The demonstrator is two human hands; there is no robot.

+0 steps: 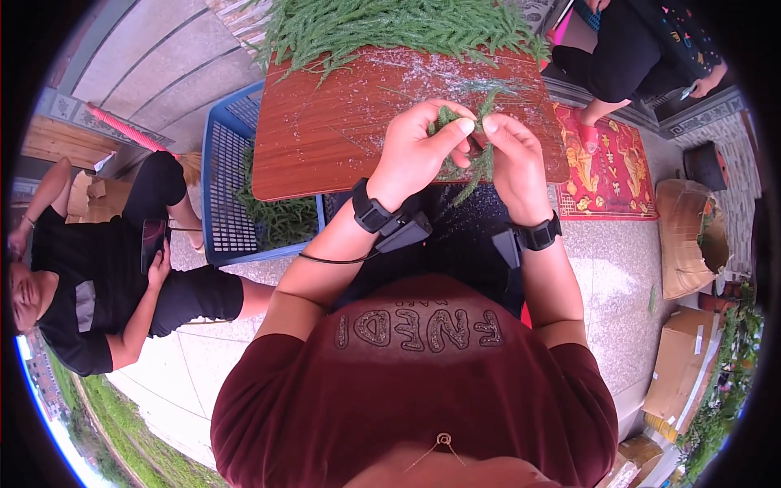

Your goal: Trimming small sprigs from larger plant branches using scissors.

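Over the near edge of a brown wood-grain table (325, 134), my two hands work close together on a green artificial fern sprig (482, 167). My left hand (427, 142) pinches part of it between thumb and fingers. Facing it, my right hand (517, 159) pinches the sprig near its upper end, thumb toward the left thumb. Green leaf tips stick out above and hang below the fingers. What lies right between the fingertips is too small to make out. A big pile of similar green sprigs (390, 28) covers the far side of the table.
White flecks and green bits litter the tabletop. A blue plastic crate (232, 220) holding green sprigs stands left of the table. Further left sits a person (98, 285) with a phone. Another person (626, 57) is at far right, by a red mat (606, 175) and cardboard boxes (683, 366).
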